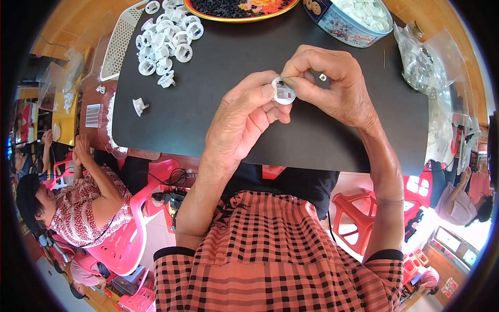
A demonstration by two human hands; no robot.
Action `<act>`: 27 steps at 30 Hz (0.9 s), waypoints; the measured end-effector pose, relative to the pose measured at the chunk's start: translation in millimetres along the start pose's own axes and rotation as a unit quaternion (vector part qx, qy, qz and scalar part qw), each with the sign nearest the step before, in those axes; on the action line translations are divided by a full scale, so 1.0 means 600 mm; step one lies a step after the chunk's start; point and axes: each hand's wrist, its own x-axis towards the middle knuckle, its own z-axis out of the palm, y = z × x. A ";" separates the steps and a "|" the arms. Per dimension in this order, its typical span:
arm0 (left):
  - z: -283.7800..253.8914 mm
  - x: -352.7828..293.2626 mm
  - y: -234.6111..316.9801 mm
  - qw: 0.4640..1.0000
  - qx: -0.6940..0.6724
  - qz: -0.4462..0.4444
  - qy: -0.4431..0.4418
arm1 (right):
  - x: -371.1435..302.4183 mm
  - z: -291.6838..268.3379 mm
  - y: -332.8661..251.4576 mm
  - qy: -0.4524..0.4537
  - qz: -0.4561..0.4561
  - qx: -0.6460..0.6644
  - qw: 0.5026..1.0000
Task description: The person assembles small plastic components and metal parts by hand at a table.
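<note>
Over the near part of the dark table, my left hand (247, 112) grips a round white plastic part (285, 95) between thumb and fingers. The part's flanged face is turned up, with a recess and dark spots in it. My right hand (332, 86) is closed in a pinch, thumb and forefinger tips at the part's upper edge. What lies between those fingertips is too small to make out. A tiny white piece with a dark centre (323, 77) shows beside my right hand's curled fingers; whether it is held or lies on the table, I cannot tell.
White plastic parts (165, 39) lie heaped at the far left, with one loose part (139, 106) nearer. A tray of small black pieces (223, 9) and a blue tin of white pieces (345, 28) stand at the back. Plastic bags (436, 62) lie right; people (88, 203) sit left.
</note>
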 end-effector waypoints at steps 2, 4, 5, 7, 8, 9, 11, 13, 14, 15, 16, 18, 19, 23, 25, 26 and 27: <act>0.003 -0.001 0.003 1.000 0.011 -0.004 -0.005 | 0.000 -0.002 -0.001 -0.016 0.039 0.033 0.999; 0.004 -0.003 0.002 1.000 0.011 -0.004 -0.002 | 0.001 -0.004 -0.001 -0.023 0.041 0.034 0.998; 0.005 -0.003 0.002 1.000 0.011 -0.003 0.001 | 0.001 -0.004 -0.001 -0.030 0.044 0.033 0.998; 0.004 -0.003 0.001 1.000 0.015 -0.004 0.006 | 0.000 -0.003 0.000 -0.028 0.041 0.032 0.998; 0.004 -0.003 0.001 1.000 0.020 -0.005 0.011 | 0.000 -0.003 0.000 -0.026 0.039 0.031 0.998; 0.005 -0.004 0.000 1.000 0.020 -0.005 0.011 | -0.001 -0.002 -0.001 -0.026 0.039 0.032 0.998; 0.005 -0.005 -0.002 0.999 0.027 0.009 0.016 | -0.002 0.001 -0.003 -0.017 0.037 0.021 0.999; 0.002 -0.004 -0.002 1.000 0.021 0.009 0.014 | -0.003 0.005 -0.001 -0.009 0.031 0.024 0.999; 0.001 -0.004 -0.002 1.000 0.014 0.009 0.011 | -0.003 0.006 -0.001 0.000 0.026 0.027 0.999; 0.002 -0.004 -0.001 1.000 0.014 0.010 0.012 | -0.003 0.006 -0.001 0.000 0.026 0.027 0.999; 0.002 -0.004 0.000 1.000 0.007 0.009 0.007 | -0.003 0.007 -0.001 0.004 0.021 0.026 0.999; 0.002 -0.004 0.001 1.000 -0.001 0.010 0.003 | -0.002 0.009 0.000 0.007 0.015 0.025 1.000; 0.002 -0.004 0.001 1.000 0.000 0.010 0.004 | -0.003 0.010 0.002 0.011 0.012 0.033 0.999; 0.006 -0.005 0.002 1.000 0.009 0.023 0.003 | -0.003 0.014 0.004 0.023 -0.013 0.042 0.999; 0.005 -0.004 0.001 0.999 0.027 0.027 0.006 | -0.002 0.016 0.005 0.025 -0.019 0.042 0.999; 0.005 -0.004 0.001 0.999 0.044 0.029 0.008 | -0.002 0.016 0.004 0.030 -0.023 0.040 0.998; 0.005 -0.003 0.001 0.999 0.044 0.030 0.007 | -0.002 0.016 0.004 0.029 -0.024 0.039 0.999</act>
